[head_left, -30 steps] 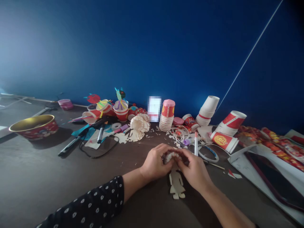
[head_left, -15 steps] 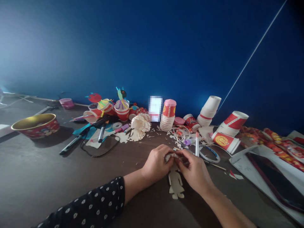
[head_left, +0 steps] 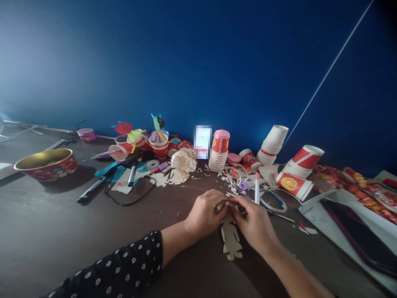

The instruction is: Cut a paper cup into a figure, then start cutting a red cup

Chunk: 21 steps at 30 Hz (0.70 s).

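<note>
Low on the dark table lies a cream paper figure (head_left: 231, 242) with arms and legs. My left hand (head_left: 204, 215) and my right hand (head_left: 256, 223) meet at its top end, fingers pinched together on a small cream paper piece (head_left: 227, 203) where the head is. Most of that piece is hidden by my fingers. A white marker (head_left: 256, 188) stands just beyond my right hand.
Behind my hands are stacked red and white paper cups (head_left: 219, 151), tipped cups (head_left: 299, 169), a cream paper flower (head_left: 183, 162), pens (head_left: 132, 174), a black cord (head_left: 130, 196) and paper scraps. A gold-lined red bowl (head_left: 45, 163) sits far left. White sheets (head_left: 341, 223) lie at the right.
My fingers have closed tighter over the small paper piece, so less of it shows. The paper figure has shifted slightly on the table.
</note>
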Available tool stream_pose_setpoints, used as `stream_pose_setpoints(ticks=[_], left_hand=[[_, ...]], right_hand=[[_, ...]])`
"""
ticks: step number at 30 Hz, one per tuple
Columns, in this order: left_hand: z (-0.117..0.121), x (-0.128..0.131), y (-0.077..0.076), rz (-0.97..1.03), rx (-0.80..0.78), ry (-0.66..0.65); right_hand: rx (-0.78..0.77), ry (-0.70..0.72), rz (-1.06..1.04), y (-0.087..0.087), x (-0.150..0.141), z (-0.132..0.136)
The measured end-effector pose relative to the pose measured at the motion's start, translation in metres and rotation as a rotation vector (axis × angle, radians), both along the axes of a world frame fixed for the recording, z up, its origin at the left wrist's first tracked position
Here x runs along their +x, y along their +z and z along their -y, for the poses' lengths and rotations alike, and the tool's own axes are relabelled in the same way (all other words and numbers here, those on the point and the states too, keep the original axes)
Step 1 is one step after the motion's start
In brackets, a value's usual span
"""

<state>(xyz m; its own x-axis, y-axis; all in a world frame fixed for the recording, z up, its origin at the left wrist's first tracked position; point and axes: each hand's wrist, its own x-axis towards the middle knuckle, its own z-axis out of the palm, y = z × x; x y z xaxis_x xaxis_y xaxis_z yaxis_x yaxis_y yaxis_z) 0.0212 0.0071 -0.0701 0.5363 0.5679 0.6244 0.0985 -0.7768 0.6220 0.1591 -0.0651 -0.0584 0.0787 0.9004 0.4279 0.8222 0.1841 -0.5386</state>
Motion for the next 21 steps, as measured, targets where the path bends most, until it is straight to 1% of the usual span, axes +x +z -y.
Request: stream_pose_setpoints(ticks=[5,8,12,16,18,21], left_hand=[[-0.0008,-0.0001,0.0001,0.006,-0.002,-0.002],[-0.0017,-0.0008,0.0003,-0.022,-0.017,0.003],[-0.0022,-0.0016,0.0014,-0.048,-0.056,0.075],[-0.0022,-0.0016,0.0022,-0.014,-0.066,0.141],[-0.0020,-0.0014,0.0022,-0.003,-0.066,0.140],[-0.0014,-0.0006,0.0016,-0.003,-0.072,0.112]], right_hand=[[0.035,0.008,-0.008,-0.0020,0.0002,-0.0005],[0.020,0.016,-0.054,-0.0022,0.0004,-0.0002],[-0.015,0.029,-0.217,-0.0028,0.0007,-0.0004],[-0.032,0.055,-0.375,-0.0048,0.0010,-0.0013],[-0.045,0.056,-0.394,-0.0061,0.0010,-0.0019],[-0.061,0.028,-0.340,-0.0076,0.0014,-0.0027]])
